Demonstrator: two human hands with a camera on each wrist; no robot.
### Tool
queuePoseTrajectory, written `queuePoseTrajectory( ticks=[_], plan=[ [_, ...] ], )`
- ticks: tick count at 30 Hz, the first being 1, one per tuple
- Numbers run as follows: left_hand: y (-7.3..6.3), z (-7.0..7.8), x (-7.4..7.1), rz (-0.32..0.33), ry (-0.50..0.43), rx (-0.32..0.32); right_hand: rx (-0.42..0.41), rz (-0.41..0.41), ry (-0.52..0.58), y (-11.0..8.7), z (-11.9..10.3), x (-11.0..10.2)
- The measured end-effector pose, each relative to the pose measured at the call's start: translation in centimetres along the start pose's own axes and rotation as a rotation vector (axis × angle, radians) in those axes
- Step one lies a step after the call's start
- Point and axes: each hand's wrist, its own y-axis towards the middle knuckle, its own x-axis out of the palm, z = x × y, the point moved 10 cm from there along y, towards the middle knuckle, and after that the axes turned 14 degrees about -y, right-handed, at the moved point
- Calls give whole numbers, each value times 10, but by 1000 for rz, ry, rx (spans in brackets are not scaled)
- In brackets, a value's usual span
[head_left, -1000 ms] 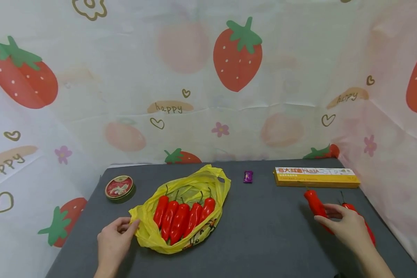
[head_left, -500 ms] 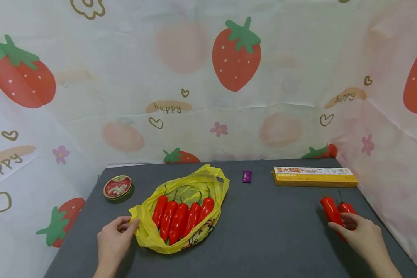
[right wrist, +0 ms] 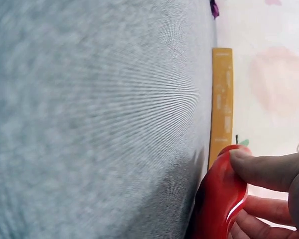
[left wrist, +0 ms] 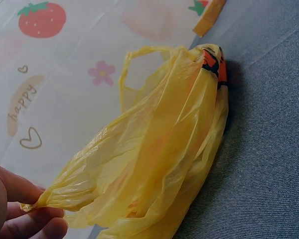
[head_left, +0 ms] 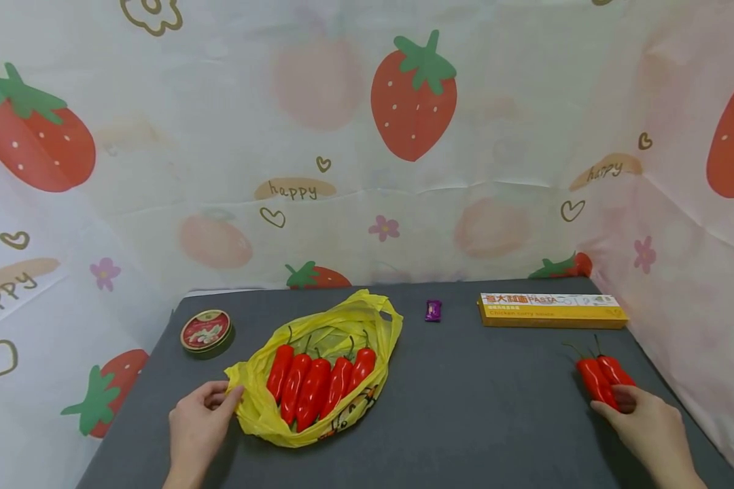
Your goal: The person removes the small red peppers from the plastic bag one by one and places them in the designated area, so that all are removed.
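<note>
My left hand pinches the left rim of a yellow plastic bag, which lies open with several red chili peppers inside, stems away from me. In the left wrist view, thumb and fingers grip a gathered corner of the bag. At the table's right side my right hand holds a red chili pepper between thumb and fingers. A second chili pepper is right beside it, partly hidden by the hand. The right wrist view shows the thumb on the held pepper.
A yellow pasta box stands at the back right. A small purple wrapped sweet lies at the back middle. A round red-topped tin sits left of the bag. A printed strawberry cloth hangs behind and along the sides of the grey table.
My right hand has carried its chili pepper to the right and down, close beside the second pepper. The left hand keeps its grip on the bag and has barely moved.
</note>
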Motion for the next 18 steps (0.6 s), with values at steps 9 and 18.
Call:
queuePoseTrajectory(
  ticks=[9,18],
  plan=[
    [3,-3,2,-10,2,-9,-36,16,-41,-1,-5,-3],
    [3,-1,3,-17,-2,-13,6,14,-34,1,3,1]
  ],
)
